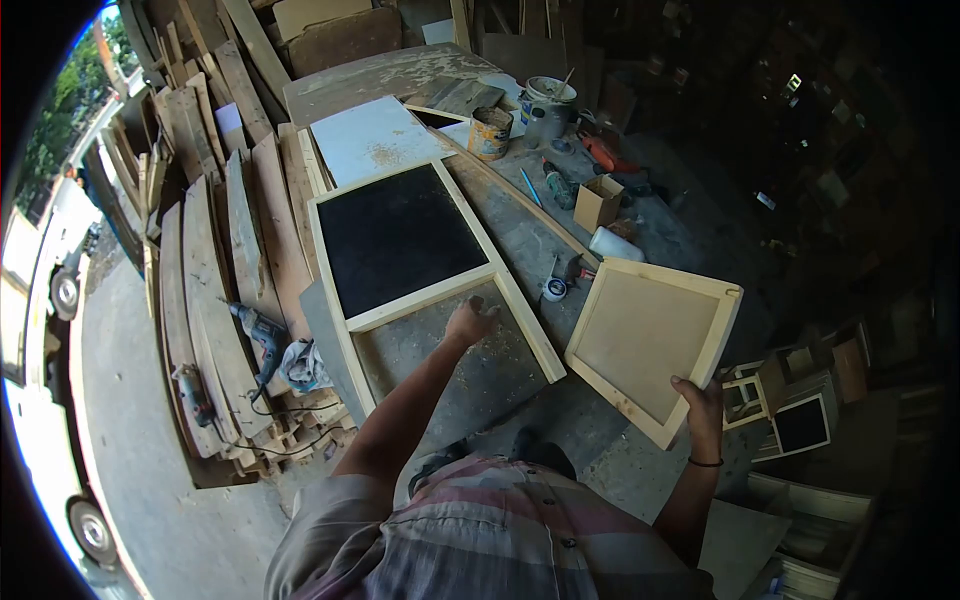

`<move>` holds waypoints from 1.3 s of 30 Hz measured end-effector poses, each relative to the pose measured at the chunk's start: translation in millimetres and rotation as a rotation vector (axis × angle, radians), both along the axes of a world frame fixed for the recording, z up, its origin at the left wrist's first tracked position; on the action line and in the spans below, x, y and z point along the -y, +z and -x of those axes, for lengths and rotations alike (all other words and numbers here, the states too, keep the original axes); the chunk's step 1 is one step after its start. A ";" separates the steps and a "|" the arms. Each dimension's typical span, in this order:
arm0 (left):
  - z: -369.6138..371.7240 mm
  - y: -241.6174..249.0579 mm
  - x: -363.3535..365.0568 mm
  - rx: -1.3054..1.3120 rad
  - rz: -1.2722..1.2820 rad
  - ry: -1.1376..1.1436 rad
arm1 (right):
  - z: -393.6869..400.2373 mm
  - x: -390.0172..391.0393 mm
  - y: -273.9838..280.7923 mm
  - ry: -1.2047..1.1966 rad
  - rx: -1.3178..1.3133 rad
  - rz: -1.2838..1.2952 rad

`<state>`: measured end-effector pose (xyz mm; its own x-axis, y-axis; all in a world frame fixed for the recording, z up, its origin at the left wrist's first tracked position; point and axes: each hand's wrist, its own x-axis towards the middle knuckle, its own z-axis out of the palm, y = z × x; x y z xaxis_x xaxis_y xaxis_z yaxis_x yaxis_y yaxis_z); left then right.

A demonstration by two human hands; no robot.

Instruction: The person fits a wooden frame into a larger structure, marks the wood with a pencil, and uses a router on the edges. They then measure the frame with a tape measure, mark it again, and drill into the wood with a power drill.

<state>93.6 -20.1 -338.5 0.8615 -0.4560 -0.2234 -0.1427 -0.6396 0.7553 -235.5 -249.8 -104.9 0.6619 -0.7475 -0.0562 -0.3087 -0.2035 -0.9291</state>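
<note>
My right hand (700, 402) grips the lower right edge of a small wooden-framed panel (645, 340), thumb on its front face. The panel is tilted up beside the bench, its beige board facing me. My left hand (472, 322) is over the lower opening of a larger pale wood frame (520, 320), close to its crossbar (425, 298). Its fingers are curled in; whatever they may hold is hidden. A black board (400, 240) fills the upper part of that frame, which lies flat on the bench.
On the bench are a small cardboard box (598, 202), a green drill (558, 185), an orange power tool (605, 152), a paint can (490, 133) and a tape measure (554, 289). At left, a drill (262, 340) lies on stacked planks (205, 300). Small frames (800, 425) stand at lower right.
</note>
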 end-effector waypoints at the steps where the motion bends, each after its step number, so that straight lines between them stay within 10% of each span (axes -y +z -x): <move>1: 2.2 0.9 21.0 0.002 0.013 0.016 | 0.5 2.8 3.4 0.016 0.002 0.013; 3: 2.8 9.3 58.6 -0.306 -0.024 0.160 | 2.3 8.9 6.2 0.074 -0.045 -0.002; 15: 26.9 -0.4 149.8 0.015 -0.419 0.611 | 5.5 130.0 -19.0 0.434 0.100 -0.071; 19: 9.1 4.3 114.7 0.007 -0.070 0.584 | -9.3 157.3 -23.7 0.542 0.111 -0.191; 27: -21.8 191.4 -10.0 -0.169 0.467 0.445 | -31.9 170.9 -27.4 0.563 0.142 -0.180; 29: -99.9 167.9 -103.0 -0.714 1.046 0.062 | -36.7 171.3 -25.7 0.581 0.125 -0.187; 31: -100.2 222.1 -121.2 -0.068 -0.061 0.479 | -39.1 167.3 -25.1 0.568 0.150 -0.163; 39: -65.4 314.3 -178.3 -0.045 0.628 0.458 | -42.8 159.9 -16.9 0.480 0.126 -0.183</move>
